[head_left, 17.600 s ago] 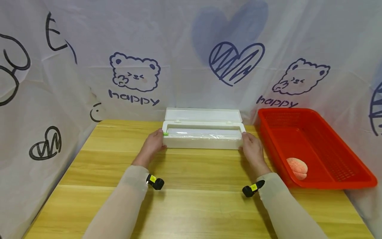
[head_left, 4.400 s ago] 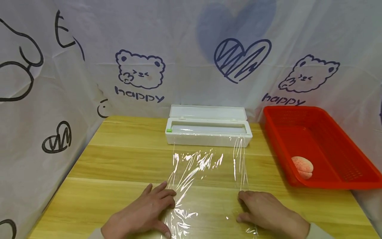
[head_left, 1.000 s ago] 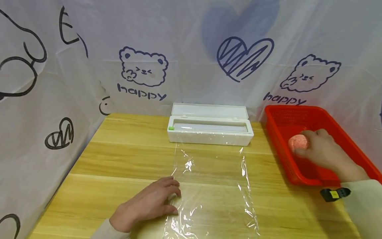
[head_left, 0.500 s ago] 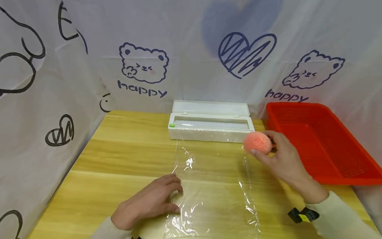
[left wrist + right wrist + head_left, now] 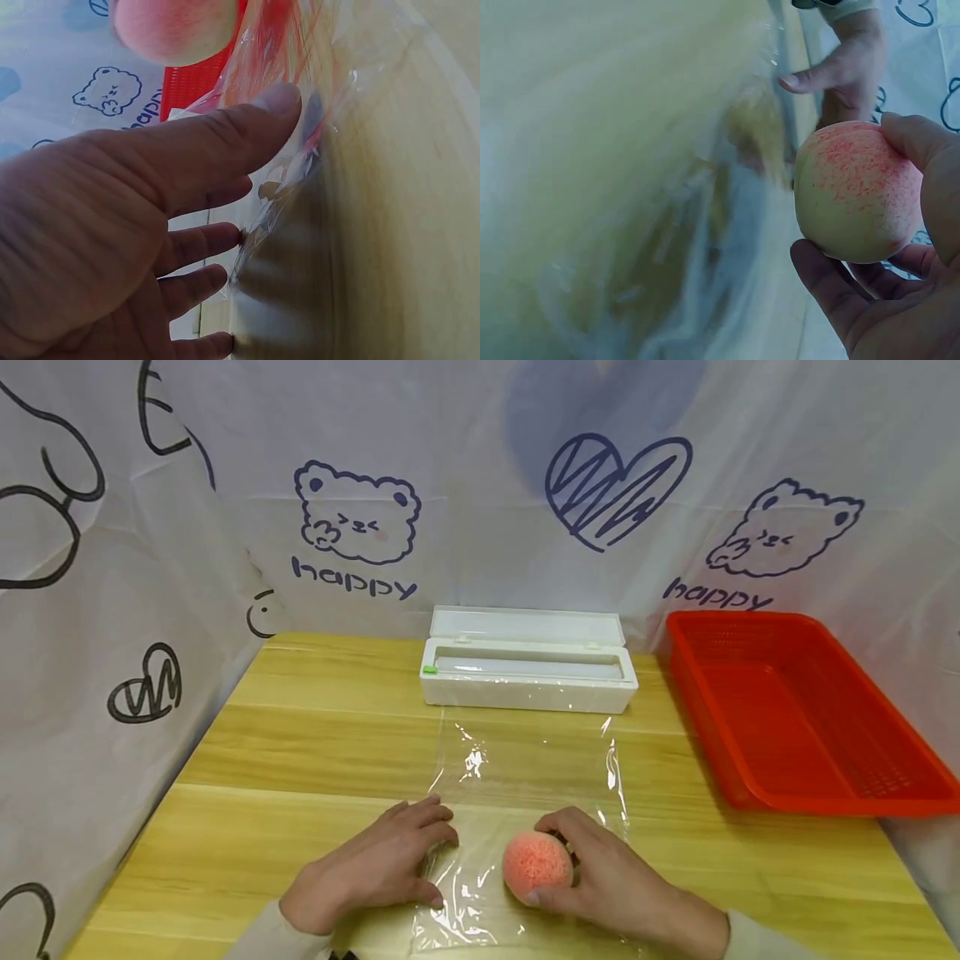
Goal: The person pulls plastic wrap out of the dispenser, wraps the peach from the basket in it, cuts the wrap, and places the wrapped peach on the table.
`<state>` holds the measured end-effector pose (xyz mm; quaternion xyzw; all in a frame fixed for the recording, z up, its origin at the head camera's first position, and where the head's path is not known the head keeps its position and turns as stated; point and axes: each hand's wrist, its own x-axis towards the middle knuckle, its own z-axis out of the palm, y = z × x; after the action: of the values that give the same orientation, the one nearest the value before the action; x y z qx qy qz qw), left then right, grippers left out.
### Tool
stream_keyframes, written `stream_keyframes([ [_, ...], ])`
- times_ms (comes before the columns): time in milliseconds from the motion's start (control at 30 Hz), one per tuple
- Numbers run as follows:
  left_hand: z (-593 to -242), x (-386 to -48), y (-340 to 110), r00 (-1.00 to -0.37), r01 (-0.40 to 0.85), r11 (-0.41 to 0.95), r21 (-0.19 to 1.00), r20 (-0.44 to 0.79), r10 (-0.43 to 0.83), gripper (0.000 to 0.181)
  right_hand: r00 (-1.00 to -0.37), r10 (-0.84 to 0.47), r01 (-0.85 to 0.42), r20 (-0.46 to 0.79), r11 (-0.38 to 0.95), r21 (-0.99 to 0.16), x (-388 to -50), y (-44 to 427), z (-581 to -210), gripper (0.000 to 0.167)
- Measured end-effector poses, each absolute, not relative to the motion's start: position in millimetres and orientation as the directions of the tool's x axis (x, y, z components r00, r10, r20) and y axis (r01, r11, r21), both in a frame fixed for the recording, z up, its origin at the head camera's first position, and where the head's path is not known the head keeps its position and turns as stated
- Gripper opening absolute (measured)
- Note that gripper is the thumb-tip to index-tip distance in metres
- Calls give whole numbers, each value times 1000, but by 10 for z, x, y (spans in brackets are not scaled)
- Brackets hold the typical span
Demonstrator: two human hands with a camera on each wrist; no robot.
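Note:
A pink peach [image 5: 537,867] is held by my right hand [image 5: 622,881] over the clear plastic film [image 5: 525,760] in the head view. The right wrist view shows the peach [image 5: 859,191] between thumb and fingers, apart from the film. My left hand [image 5: 375,864] rests at the film's left edge, fingers spread and slightly bent; in the left wrist view, the fingertips of that hand [image 5: 150,217] touch the film. The film runs toward me from the white box [image 5: 528,695], whose lid stands raised behind a white roll [image 5: 528,667].
A red plastic basket [image 5: 712,727] stands on the right side of the wooden table [image 5: 285,735]. Behind the table hangs a white cloth [image 5: 480,527] with drawn bears and hearts. A small green piece [image 5: 429,669] sits at the box's left end.
My right hand has lifted the peach out of the red basket and carried it left and toward me, over the film. My left hand has stayed nearly in place.

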<state>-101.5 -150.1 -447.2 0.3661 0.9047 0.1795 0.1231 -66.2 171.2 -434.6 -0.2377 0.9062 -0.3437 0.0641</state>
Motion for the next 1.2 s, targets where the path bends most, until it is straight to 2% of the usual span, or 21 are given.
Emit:
stream_keyframes([
  [300, -4476, -1006, -1499, -695, 632, 657, 412, -75, 715, 57, -870, -489, -409, 59, 650, -640, -593, 1700, -4476, 56],
  [467, -4409, -942, -1422, -681, 663, 637, 395, -36, 731, 46, -866, -499, -400, 35, 647, -649, -572, 1696, -4501, 57],
  [667, -4351, -824, -1281, -610, 750, 577, 324, 2, 793, 26, -858, -513, -391, 18, 631, -670, -553, 1685, -4531, 57],
  [900, -4437, -704, -1177, -513, 824, 496, 272, -12, 858, 28, -854, -520, -406, 29, 630, -662, -539, 1680, -4557, 56],
  [1200, -4523, -677, -1156, -472, 847, 456, 275, -6, 881, 18, -853, -517, -435, 79, 618, -654, -536, 1684, -4586, 56],
])
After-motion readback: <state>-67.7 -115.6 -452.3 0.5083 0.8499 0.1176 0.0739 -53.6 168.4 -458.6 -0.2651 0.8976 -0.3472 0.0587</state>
